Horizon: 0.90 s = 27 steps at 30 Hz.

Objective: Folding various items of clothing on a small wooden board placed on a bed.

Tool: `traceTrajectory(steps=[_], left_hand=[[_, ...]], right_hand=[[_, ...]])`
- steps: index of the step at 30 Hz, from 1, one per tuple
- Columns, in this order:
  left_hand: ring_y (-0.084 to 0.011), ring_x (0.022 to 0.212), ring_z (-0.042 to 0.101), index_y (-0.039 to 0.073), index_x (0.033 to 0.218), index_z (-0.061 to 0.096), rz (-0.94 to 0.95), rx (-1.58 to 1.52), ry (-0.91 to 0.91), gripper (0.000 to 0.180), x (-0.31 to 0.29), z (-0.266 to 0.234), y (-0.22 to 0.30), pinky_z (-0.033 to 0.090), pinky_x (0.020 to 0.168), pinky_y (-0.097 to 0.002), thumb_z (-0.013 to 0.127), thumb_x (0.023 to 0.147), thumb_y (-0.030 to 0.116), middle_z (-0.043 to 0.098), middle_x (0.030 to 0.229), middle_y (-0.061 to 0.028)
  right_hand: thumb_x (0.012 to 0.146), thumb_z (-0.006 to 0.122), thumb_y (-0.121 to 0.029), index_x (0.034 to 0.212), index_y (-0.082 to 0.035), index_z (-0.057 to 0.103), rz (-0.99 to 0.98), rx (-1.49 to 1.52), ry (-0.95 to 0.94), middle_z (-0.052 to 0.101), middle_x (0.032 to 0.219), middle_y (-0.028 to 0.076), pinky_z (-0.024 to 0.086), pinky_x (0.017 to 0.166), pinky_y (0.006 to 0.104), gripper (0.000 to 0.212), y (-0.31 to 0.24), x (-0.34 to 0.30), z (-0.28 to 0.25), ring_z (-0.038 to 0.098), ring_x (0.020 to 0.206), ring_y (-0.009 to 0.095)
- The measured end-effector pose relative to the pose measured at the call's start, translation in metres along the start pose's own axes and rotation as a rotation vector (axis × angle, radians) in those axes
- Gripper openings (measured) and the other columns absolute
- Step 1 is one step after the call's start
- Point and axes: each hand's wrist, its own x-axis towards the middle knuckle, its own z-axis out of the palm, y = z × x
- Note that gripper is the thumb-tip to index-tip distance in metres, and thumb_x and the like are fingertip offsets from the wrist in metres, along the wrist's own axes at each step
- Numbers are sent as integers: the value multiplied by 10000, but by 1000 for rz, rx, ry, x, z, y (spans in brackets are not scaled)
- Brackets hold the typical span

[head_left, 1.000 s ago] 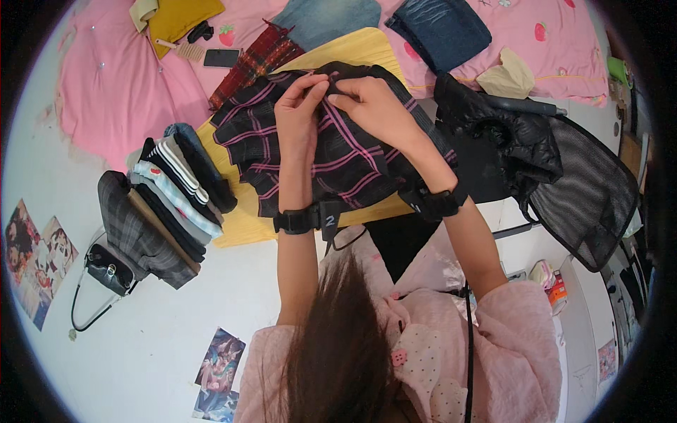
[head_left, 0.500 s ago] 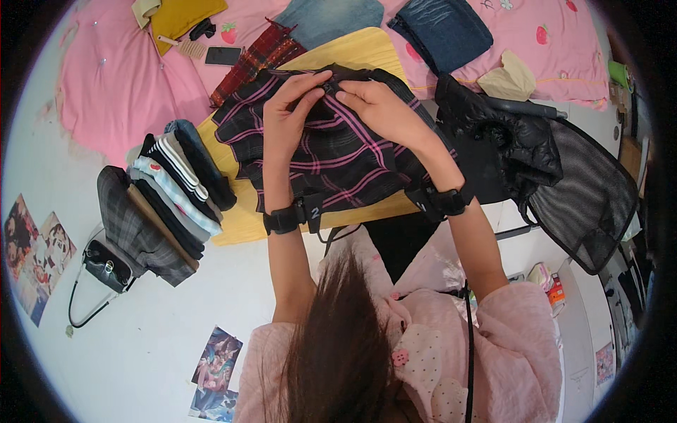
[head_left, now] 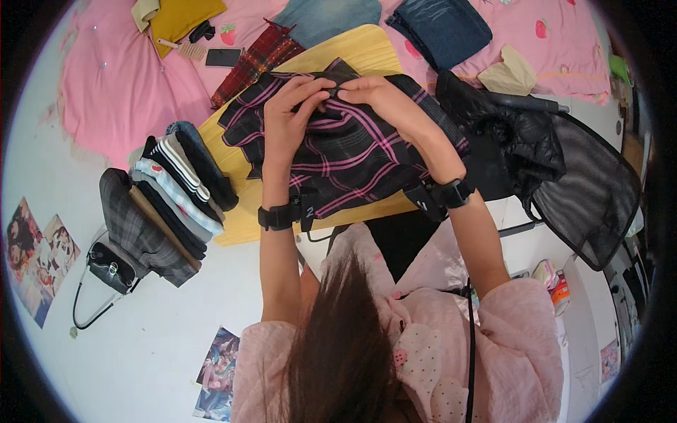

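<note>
A black plaid garment with pink lines (head_left: 352,158) lies spread and rumpled over a yellow wooden table (head_left: 229,227). Whether it is a skirt or a shirt I cannot tell. My left hand (head_left: 290,113) pinches its dark far edge between thumb and fingers. Close beside it, my right hand (head_left: 384,106) has thumb and fingertips closed on the same edge, a small gap away. The exact bit of cloth between the fingertips is partly hidden. A dark corner of the garment stands up just beyond both hands.
Left of the table stands a row of folded clothes (head_left: 180,190), with a black handbag (head_left: 111,266) beside it. Beyond are a red plaid cloth (head_left: 257,63), a phone (head_left: 223,58) and folded jeans (head_left: 444,32) on pink bedding. A black puffer jacket (head_left: 539,144) hangs over a mesh-backed chair (head_left: 596,187) at right.
Both hands keep their pinch at the far edge. The cloth has shifted slightly right and bunched, and a dark flap now sticks up beyond the fingers. The right wrist has moved slightly.
</note>
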Motion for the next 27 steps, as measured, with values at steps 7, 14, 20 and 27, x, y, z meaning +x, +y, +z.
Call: traceTrajectory(steps=[7,14,20,27], left_hand=[[-65,681,538,2,964,668,-38,-93,11,151,-2,0,-15,415,624,-194,601,829,11,609,890,-15],[-50,668,515,25,998,668,-327,-297,136,155,-9,-1,-26,375,565,-179,574,883,74,618,813,0],[-63,637,516,12,1018,654,-344,-540,152,176,-8,-1,-28,371,532,-183,569,903,114,616,816,-31],[-93,646,542,-10,1031,645,-361,-632,151,184,-16,-4,-36,431,507,-214,568,903,97,614,817,-55]], right_hand=[[900,549,-199,1055,17,619,38,7,-42,634,953,16,418,779,188,275,3,2,2,544,854,58],[911,553,-201,1027,-2,632,29,-43,-48,617,919,-24,399,746,159,244,9,1,-3,512,813,19],[880,581,-198,904,-5,682,70,-16,-2,636,843,-26,407,751,180,219,-1,2,5,533,780,33],[835,621,-212,883,-30,704,128,-68,16,663,840,6,406,750,199,206,-2,10,8,560,777,62]])
